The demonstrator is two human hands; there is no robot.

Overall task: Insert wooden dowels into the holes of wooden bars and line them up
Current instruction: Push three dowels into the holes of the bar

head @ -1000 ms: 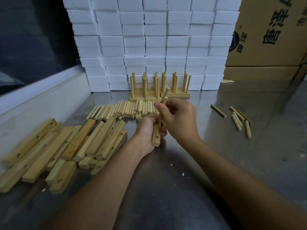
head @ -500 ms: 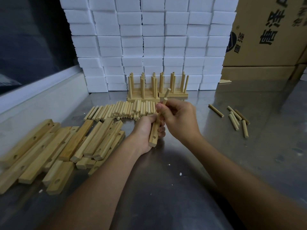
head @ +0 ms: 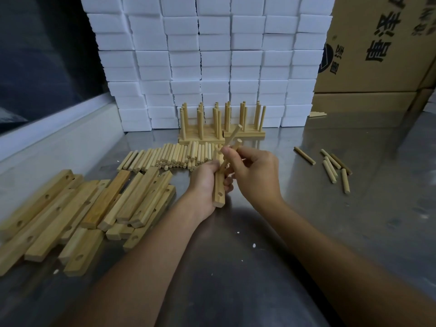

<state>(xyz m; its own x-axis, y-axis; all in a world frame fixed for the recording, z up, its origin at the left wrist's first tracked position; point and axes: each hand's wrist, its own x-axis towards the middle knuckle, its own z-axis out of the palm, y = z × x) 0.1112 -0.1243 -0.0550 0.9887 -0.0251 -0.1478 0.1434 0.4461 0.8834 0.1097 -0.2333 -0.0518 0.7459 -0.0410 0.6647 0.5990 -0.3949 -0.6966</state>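
steel counter [head: 271, 267] fills most of the view. white foam blocks [head: 212, 55] stacked as a wall at the back, cardboard boxes [head: 377, 55] w/ black print at back right. pile of drilled bars [head: 82, 213] lies on the left, overlapping, holes showing. finished bars [head: 212, 135] w/ upright dowels stand in a row against the foam. row of loose dowels [head: 169, 156] lies side by side just in front of them; a few stray dowels [head: 332, 168] well apart on the right. left hand [head: 205, 185] holds one bar [head: 219, 185] roughly upright above the counter at centre, fingers wrapped round its middle, one empty hole near its lower end. right hand [head: 254, 175] just beside it, fingers pinching two dowels [head: 232, 140] at the bar's top end, tilted up to the right. can't tell if either is seated in a hole. small white crumbs [head: 237, 232] on the counter near the wrists.
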